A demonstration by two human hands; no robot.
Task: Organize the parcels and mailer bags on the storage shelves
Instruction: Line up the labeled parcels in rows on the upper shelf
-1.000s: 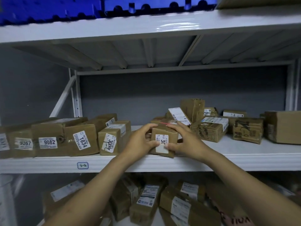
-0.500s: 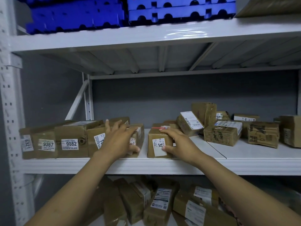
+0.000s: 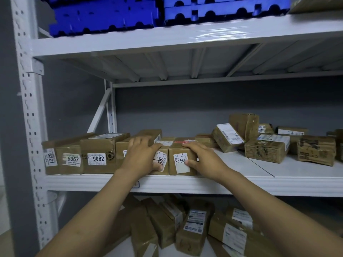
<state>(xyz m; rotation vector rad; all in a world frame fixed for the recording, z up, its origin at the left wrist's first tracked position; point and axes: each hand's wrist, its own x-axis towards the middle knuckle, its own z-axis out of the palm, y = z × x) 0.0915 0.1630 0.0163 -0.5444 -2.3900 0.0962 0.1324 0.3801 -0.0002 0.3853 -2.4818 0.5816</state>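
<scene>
Now that the small parcel stands in the row at the middle shelf front, my right hand rests spread on it; my left hand has shifted onto its neighbour, fingers spread too, closing the gap.

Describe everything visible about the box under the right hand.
The box is brown cardboard, small and upright at the front edge of the middle shelf. A white label on its front is partly hidden by the thumb; red tape marks its top. The right hand lies over its top and front. Its left side touches the neighbour box, which the left hand covers.
</scene>
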